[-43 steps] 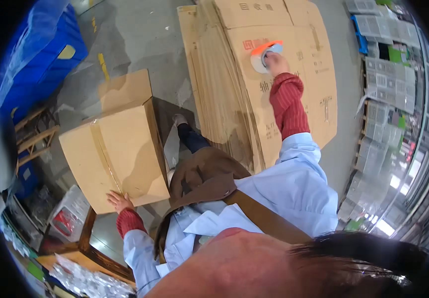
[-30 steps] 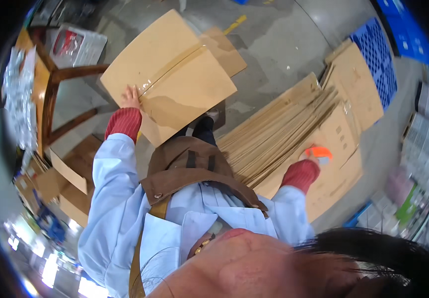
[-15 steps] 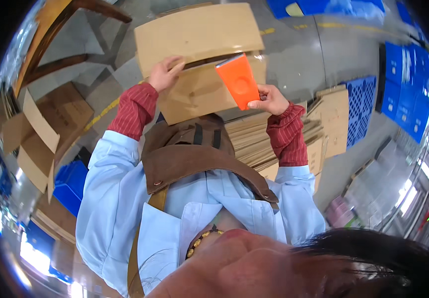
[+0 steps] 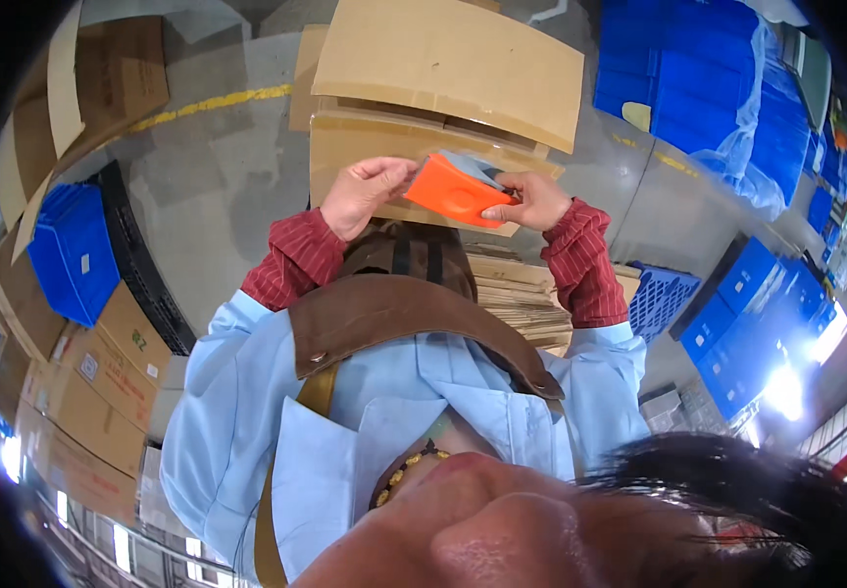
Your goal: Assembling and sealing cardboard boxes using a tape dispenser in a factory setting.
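Note:
An orange, flat, tapered plastic piece [image 4: 458, 191] with a round mark on its face and a grey side is held over the near part of a cardboard box [image 4: 448, 54]. My right hand [image 4: 536, 199] grips its right end, thumb in front and fingers behind. At the other end, my left hand [image 4: 370, 191] has its fingers pinched together at the left corner of the orange piece. What lies between those fingertips is hidden. The box has brown flaps, with a dark gap running between them.
Several flattened cardboard sheets [image 4: 512, 289] are stacked below the box, by a blue plastic pallet [image 4: 661, 297]. Blue crates [image 4: 673, 78] stand at the upper right. A blue bin [image 4: 73, 253] and brown cartons [image 4: 100, 392] are on the left.
The orange piece has turned from upright to nearly level and come lower. My left hand has moved right and down to its corner. The view has shifted.

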